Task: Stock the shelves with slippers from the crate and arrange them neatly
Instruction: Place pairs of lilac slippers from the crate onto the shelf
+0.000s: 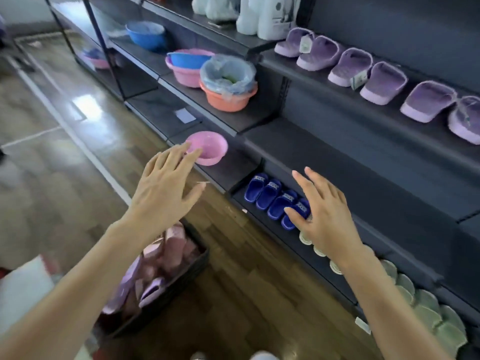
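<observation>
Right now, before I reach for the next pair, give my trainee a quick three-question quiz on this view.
1. True or false: the left hand grips a slipper.
2. How many dark blue slippers show in the row? A two, B four, C seven.
3. What colour are the upper-shelf slippers?

Key: 1 false, its fingers are spread and hold nothing. 2 B, the last one partly covered by the right hand. 3 purple.
</observation>
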Demonstrator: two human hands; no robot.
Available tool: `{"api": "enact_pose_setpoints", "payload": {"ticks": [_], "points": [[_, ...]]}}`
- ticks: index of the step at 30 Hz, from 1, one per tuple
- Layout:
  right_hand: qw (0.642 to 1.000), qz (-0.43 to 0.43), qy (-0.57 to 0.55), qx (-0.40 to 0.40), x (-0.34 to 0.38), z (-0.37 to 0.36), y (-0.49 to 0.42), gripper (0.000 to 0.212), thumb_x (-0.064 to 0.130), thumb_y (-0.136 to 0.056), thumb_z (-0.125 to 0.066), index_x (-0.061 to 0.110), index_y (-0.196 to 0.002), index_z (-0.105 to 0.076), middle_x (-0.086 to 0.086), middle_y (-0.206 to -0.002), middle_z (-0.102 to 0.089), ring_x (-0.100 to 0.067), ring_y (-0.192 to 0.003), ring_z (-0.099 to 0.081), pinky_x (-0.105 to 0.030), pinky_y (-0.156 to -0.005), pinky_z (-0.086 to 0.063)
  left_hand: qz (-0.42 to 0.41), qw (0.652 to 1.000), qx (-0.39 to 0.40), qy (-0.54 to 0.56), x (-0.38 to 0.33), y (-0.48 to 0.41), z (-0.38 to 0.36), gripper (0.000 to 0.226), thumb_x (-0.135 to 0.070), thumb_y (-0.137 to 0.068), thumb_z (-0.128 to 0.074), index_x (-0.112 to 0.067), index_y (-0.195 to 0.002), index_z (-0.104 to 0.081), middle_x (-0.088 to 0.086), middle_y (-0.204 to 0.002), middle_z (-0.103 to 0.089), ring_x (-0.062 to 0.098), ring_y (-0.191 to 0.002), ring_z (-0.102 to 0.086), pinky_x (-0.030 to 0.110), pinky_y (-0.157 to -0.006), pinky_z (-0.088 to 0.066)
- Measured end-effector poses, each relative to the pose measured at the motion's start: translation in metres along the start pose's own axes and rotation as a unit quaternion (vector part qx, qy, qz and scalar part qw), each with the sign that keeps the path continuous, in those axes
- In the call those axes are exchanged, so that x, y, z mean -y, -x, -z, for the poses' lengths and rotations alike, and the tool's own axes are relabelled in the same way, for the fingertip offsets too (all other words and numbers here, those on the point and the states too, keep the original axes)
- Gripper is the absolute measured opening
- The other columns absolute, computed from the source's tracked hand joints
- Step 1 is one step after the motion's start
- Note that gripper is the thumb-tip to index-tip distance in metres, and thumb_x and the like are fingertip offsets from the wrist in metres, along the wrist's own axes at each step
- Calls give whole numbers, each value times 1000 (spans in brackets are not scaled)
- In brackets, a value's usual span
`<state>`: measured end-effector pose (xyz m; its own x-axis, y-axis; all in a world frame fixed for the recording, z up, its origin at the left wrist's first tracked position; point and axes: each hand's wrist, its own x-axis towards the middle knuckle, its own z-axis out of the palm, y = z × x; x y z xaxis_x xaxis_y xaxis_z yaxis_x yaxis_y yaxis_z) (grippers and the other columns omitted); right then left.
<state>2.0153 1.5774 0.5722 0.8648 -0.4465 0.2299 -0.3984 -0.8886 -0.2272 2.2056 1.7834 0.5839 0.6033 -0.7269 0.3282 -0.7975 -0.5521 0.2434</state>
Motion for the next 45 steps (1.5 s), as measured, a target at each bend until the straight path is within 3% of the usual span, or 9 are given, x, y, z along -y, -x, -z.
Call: {"api": "enact_pose_setpoints", "payload": {"ticks": [4, 11, 17, 25, 29, 37, 45], "points": [[998, 50, -14, 42, 48, -32, -30, 68, 54, -83, -35, 18, -141, -39, -9, -144, -42, -29, -129, -42, -42, -105, -31, 62, 998, 3, -12, 51, 29, 13, 59, -31, -87, -61, -16, -141, -39, 7, -147, -37, 27, -134, -32, 38, -111, -20], [978, 156, -47, 129, 110, -89, -81, 64, 45, -90, -51, 23, -145, -28, -5, -151, -29, -23, -139, -27, -39, -112, -20, 195, 980, 6, -25, 114, 74, 14, 58, -27, -85, -63, -15, -138, -43, 8, -145, -40, 30, -132, -37, 41, -109, -25], [949, 244, -50, 193, 142, -148, -134, 65, 42, -90, -53, 24, -146, -25, -5, -151, -28, -21, -140, -24, -36, -113, -19, 310, 950, 21, -35, 162, 98, -12, 58, -33, -86, -59, -17, -138, -41, 10, -144, -41, 32, -129, -40, 47, -105, -32], [913, 308, -63, 260, 165, -226, -175, 62, 40, -92, -51, 25, -146, -25, -3, -152, -27, -19, -140, -23, -35, -113, -16, 405, 913, 21, -32, 202, 113, -56, 67, -48, -80, -35, -14, -138, -41, 10, -141, -42, 31, -129, -40, 50, -103, -36], [903, 306, -61, 296, 177, -269, -183, 61, 38, -91, -52, 24, -145, -26, -4, -151, -28, -20, -140, -24, -35, -113, -17, 463, 886, 19, -12, 221, 129, -82, 65, -40, -80, -43, -12, -138, -42, 11, -141, -42, 32, -126, -42, 48, -101, -36], [908, 266, -57, 318, 184, -371, -171, 61, 35, -91, -52, 21, -145, -28, -6, -149, -33, -20, -138, -26, -35, -112, -21, 450, 891, 48, 36, 280, 154, -175, 57, -25, -84, -61, -5, -135, -46, 15, -137, -48, 33, -124, -46, 42, -103, -35], [920, 221, -42, 321, 162, -502, -153, 58, 36, -93, -50, 22, -145, -28, -3, -149, -32, -18, -138, -26, -35, -111, -22, 400, 907, 93, 87, 333, 153, -320, 61, -34, -83, -49, -9, -139, -41, 10, -142, -43, 28, -129, -40, 35, -107, -29]]}}
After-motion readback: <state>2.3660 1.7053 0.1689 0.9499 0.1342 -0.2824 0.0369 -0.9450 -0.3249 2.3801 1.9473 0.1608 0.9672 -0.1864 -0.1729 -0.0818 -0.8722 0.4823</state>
